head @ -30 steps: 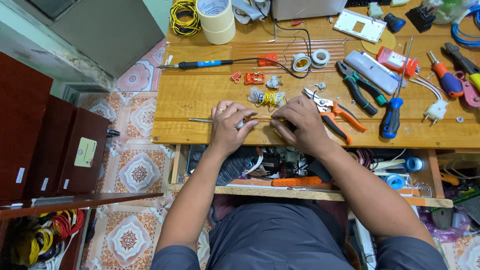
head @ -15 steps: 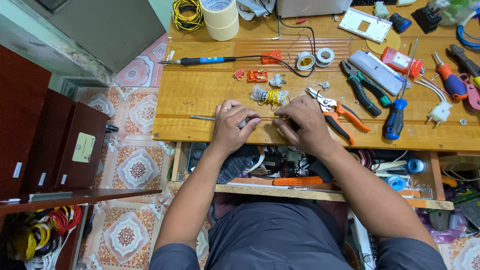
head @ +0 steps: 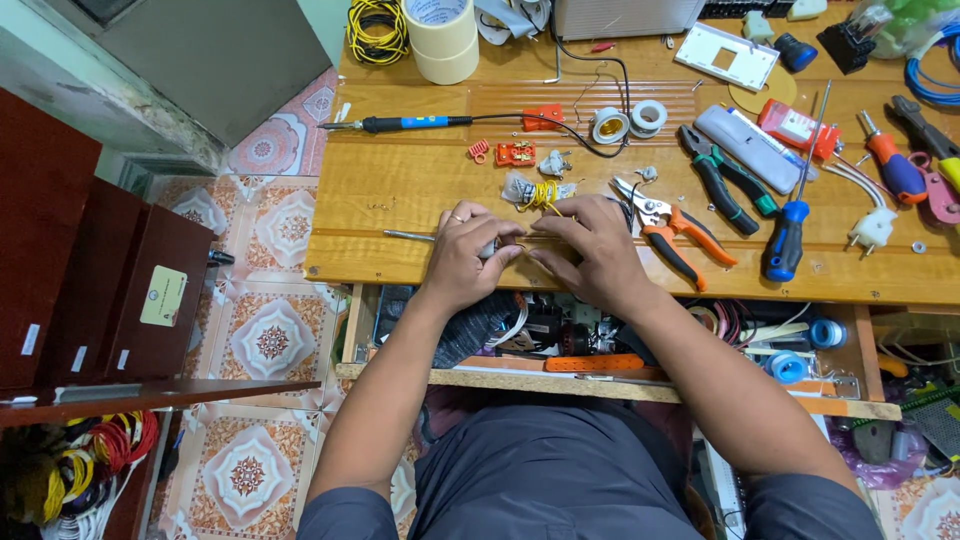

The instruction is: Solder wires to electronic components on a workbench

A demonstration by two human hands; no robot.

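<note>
We pinch a thin metal tool (head: 410,236) in our left hand (head: 462,258) while our right hand (head: 590,250), fingers curled, meets it fingertip to fingertip; keeping both wrists braced on the wooden bench (head: 400,190) should steady us.

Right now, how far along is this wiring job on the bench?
Laid out already: soldering iron, orange pliers and a small yellow wire bundle. In hand: the left hand and right hand pinch a thin metal tool and something small, hidden between them. Left: the red plug parts lie loose, unassembled.
</note>
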